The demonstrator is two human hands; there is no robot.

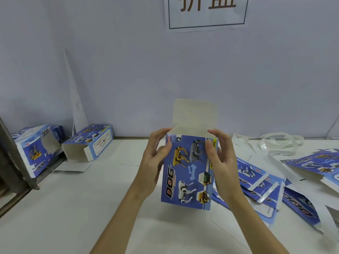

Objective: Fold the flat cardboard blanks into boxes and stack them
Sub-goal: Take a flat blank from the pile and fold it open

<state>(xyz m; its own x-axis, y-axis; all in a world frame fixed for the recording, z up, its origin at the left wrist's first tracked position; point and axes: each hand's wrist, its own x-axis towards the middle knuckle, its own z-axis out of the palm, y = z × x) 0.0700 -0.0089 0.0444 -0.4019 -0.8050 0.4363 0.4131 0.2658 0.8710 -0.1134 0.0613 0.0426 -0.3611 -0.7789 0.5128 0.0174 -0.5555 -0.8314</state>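
A blue printed "DOG" cardboard box (189, 173) is held upright above the white table, its plain top flap (194, 114) standing open. My left hand (156, 162) grips its left side, thumb on the printed front. My right hand (222, 162) grips the right side, thumb pressed on the front near the top edge. Flat blue blanks (256, 182) lie spread in a pile to the right. Two folded boxes lie at the far left, one (88, 142) with its open end toward me, the other (36, 149) beside it.
White plastic strapping (278, 143) lies coiled at the back right. A dark metal frame (16, 162) borders the table's left edge. A pale wall with a paper sign (207, 11) stands behind. A white flap (73, 166) lies under the left box.
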